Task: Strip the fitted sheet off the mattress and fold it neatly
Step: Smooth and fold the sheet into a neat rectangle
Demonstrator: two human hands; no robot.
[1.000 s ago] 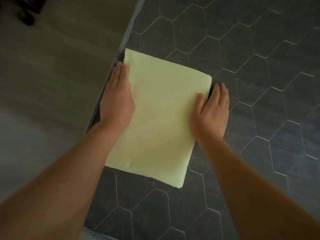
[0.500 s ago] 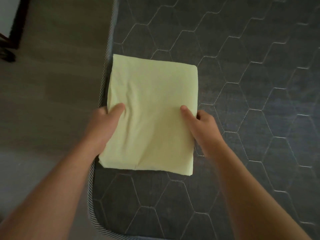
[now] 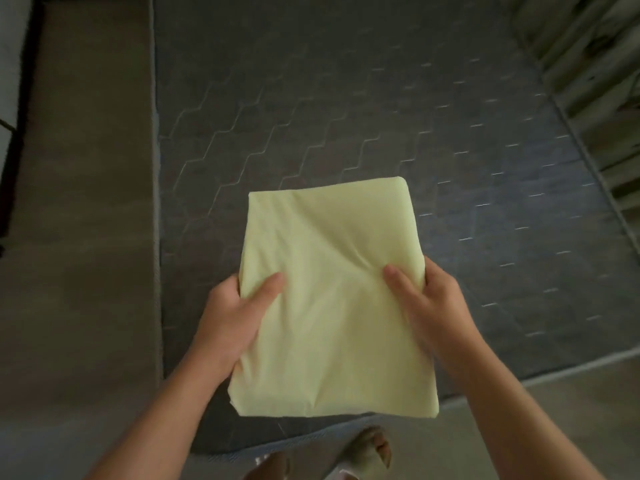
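The pale yellow fitted sheet is folded into a thick rectangle and is lifted above the near corner of the dark grey quilted mattress. My left hand grips its left edge, thumb on top and fingers hidden underneath. My right hand grips the right edge the same way. The fabric creases diagonally between my two thumbs.
Brown floor runs along the mattress's left side and in front of it. My feet stand at the mattress's near edge. Pale curtains or bedding hang at the far right. A dark-framed object stands at the far left.
Both hands went from pressing flat on the folded sheet to gripping its side edges. The sheet has come up off the mattress, and the view has swung toward the mattress's foot.
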